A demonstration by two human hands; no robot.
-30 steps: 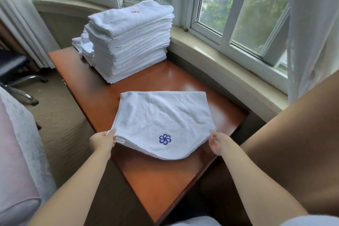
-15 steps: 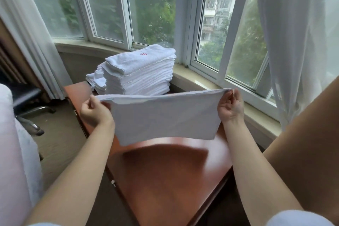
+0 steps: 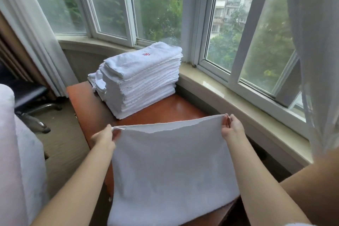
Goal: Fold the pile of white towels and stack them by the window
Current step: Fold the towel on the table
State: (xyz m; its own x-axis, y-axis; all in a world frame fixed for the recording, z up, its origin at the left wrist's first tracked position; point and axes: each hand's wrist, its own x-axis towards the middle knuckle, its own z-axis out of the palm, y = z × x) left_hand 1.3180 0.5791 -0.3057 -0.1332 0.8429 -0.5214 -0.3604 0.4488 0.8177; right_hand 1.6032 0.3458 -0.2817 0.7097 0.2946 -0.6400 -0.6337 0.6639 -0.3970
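I hold a white towel point(image 3: 170, 167) up by its top edge, so it hangs flat in front of me over the near end of the wooden table point(image 3: 165, 110). My left hand point(image 3: 105, 136) pinches the top left corner and my right hand point(image 3: 232, 129) pinches the top right corner. The towel's lower part drapes onto the table's near end and hides it. A tall stack of folded white towels point(image 3: 141, 80) stands at the table's far end by the window, its top towel showing a small red emblem. A lower pile of towels point(image 3: 95, 80) sits behind its left side.
A stone window sill point(image 3: 238, 102) runs along the table's right and far sides under the windows. Sheer curtains hang at the left point(image 3: 31, 29) and right point(image 3: 317, 60). An office chair base point(image 3: 34, 115) stands on the carpet to the left. A pale padded surface point(image 3: 16, 152) fills the left edge.
A second ago the towel lay folded on the table with its near corners in my hands. I lifted it up, and it now hangs lower and closer to me.
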